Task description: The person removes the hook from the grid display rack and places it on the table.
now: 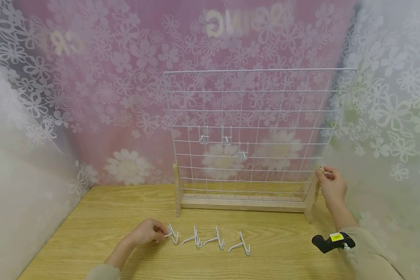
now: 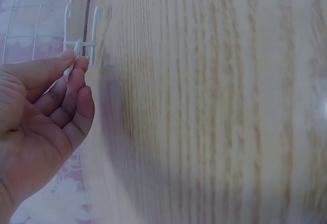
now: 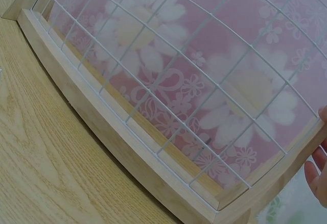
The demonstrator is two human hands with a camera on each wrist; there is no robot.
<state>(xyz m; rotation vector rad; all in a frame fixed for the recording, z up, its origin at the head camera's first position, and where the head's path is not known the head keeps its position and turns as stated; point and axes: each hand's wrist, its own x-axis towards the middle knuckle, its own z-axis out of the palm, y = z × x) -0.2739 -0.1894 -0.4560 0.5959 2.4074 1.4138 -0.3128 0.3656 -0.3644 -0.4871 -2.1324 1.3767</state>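
Light wooden desk (image 1: 101, 217) has bare room at its left edge. White wire grid panel in wooden base (image 1: 252, 128) stands upright at back. R hand (image 1: 330, 186) grips its right post, fingers partly cut off in wrist view. L hand (image 1: 147, 232) pinches leftmost white wire hook (image 1: 171, 233) near front edge, shank lying left-right.

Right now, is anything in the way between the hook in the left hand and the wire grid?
Nothing visible blocks it. The left hand pinches the leftmost hook on the table; bare wood lies between it and the wire grid. The other loose hooks lie off to the right, and the right hand holds the frame's far post.
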